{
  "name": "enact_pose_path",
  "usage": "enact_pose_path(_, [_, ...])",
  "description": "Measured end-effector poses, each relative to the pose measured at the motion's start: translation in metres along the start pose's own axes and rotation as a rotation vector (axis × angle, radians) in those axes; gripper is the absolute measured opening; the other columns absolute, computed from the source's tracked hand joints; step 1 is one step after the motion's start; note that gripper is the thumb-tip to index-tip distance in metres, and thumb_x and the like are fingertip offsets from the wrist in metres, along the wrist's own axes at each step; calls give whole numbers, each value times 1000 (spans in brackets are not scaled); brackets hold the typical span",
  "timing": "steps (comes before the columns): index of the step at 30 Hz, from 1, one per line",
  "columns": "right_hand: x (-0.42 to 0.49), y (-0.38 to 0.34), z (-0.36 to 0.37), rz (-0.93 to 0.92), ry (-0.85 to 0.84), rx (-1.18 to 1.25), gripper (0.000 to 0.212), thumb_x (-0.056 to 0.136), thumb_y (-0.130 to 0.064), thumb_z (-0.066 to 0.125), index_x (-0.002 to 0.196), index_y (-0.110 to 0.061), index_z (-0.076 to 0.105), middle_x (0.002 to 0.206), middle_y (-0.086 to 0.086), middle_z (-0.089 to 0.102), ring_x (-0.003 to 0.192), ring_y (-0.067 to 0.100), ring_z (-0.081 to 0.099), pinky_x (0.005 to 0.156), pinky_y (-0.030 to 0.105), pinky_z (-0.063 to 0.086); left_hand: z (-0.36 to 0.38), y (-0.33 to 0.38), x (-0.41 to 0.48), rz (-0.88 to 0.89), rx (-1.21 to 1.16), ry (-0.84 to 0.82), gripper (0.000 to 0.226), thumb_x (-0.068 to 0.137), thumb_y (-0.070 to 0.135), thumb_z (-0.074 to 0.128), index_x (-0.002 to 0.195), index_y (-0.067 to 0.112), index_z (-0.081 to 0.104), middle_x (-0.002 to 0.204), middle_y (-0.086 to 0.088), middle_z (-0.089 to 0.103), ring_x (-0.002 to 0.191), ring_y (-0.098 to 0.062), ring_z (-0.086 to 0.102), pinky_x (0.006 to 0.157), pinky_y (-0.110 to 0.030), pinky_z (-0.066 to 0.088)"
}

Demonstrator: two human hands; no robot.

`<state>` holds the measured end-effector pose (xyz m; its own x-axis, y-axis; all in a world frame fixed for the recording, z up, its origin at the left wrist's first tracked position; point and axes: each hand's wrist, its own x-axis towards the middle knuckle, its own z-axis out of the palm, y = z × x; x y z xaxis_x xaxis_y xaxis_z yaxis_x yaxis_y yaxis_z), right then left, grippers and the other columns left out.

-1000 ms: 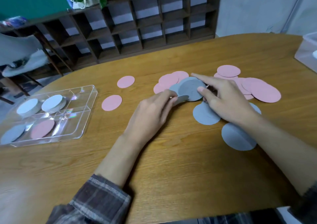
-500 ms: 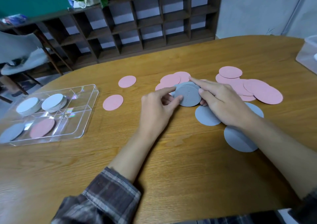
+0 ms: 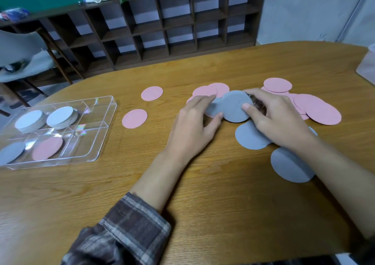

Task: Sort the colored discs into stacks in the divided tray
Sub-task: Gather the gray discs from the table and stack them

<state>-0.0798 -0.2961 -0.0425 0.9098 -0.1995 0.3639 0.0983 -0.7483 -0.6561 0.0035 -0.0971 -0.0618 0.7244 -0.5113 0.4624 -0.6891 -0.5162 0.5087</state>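
A wooden table [image 3: 203, 214] filled most of the view, with a dark cubby shelf [image 3: 162, 31] against the wall behind it. On the table's left side stood the clear divided tray [image 3: 107, 126]. Its two far compartments each held a pale stack [image 3: 30, 120] [image 3: 60, 117]. The near left compartment held a grey tray disc [image 3: 11, 152] and the near middle one a pink tray disc [image 3: 47, 148].

A plaid sleeve [image 3: 125, 234] led up to the left hand [image 3: 192, 130], which met the right hand [image 3: 278, 120] at the table's centre. The right hand gripped the top grey disc [image 3: 233, 106], thumb pressed on its face and fingers curled over the far edge. The left hand pinched the lower grey disc [image 3: 214, 107], which stuck out from beneath the top one.

Two loose grey discs [image 3: 249, 137] [image 3: 290, 167] lay partly under the right forearm. A pink pile [image 3: 322, 112] lay beyond the right hand, more pink discs [image 3: 211, 90] showed behind the fingers, and two single pink discs [image 3: 152, 93] [image 3: 134, 118] lay between the hands and the tray.
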Motion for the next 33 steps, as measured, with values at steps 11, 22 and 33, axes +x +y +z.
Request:
enact_pose_path(11, [2, 6, -8, 117, 66, 61, 24, 100, -21, 60, 122, -27, 67, 96, -8, 70, 75, -4, 58, 64, 6, 39, -8, 0, -3, -5, 170, -129, 33, 97, 40, 69, 124, 22, 71, 117, 5, 74, 112, -23, 61, 89, -42, 51])
enact_pose_path(22, [0, 5, -8, 49, 48, 72, 36, 102, -17, 58, 134, -31, 65, 81, -11, 67, 75, 8, 64, 67, 7, 41, -15, 7, -9, 110, 146, 20, 24, 111, 30, 41, 109, 15, 60, 93, -5, 64, 87, -26, 58, 70, -44, 50])
enact_pose_path(33, [-2, 1, 0, -37, -82, 96, 43, 106, -15, 49, 146, -30, 55, 90, -6, 64, 81, 12, 64, 87, 31, 52, -5, 18, -10, -66, -209, 137, 22, 86, 6, 77, 105, 12, 67, 87, 2, 68, 69, -13, 63, 66, -18, 51])
